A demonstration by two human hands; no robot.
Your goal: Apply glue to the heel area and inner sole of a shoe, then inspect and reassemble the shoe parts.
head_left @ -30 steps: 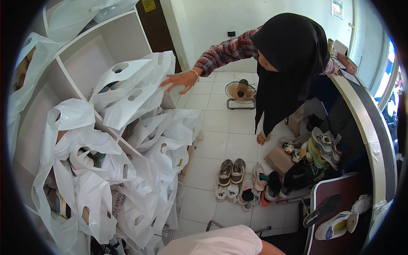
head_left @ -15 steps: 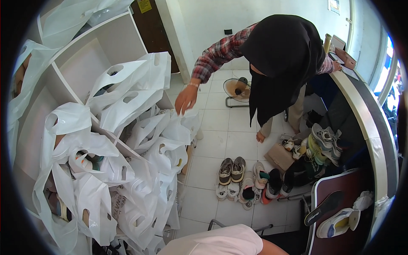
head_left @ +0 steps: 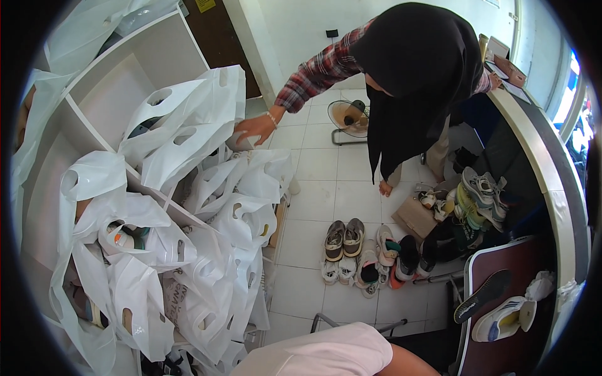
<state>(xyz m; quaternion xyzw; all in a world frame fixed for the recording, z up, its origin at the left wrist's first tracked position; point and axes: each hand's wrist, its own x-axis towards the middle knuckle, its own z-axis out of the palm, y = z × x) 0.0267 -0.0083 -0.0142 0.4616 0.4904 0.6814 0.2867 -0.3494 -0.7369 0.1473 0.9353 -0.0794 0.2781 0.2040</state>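
A white shelf unit (head_left: 125, 69) filled the scene's left side, stuffed with white plastic bags (head_left: 182, 131). Beside it a co-worker in a plaid sleeve (head_left: 320, 69) bent over, one hand (head_left: 254, 130) touching a bag at the shelf's edge. Pairs of shoes (head_left: 345, 238) lay on the tiles right of the shelf. My own hands were out of sight; I could not tell their state.

White plastic carrier bags (head_left: 188, 131) filled a white shelf unit (head_left: 125, 69). A co-worker wore a red, white and dark plaid shirt sleeve (head_left: 316, 72) under a black head covering (head_left: 417, 69). The floor (head_left: 338, 188) was white tile with grey grout. A grey-brown pair of shoes (head_left: 345, 238) stood beside white, black and orange ones. A black insole (head_left: 481, 294) lay on a maroon board (head_left: 501, 276). A pale pink sleeve (head_left: 326, 354) showed at the bottom edge.
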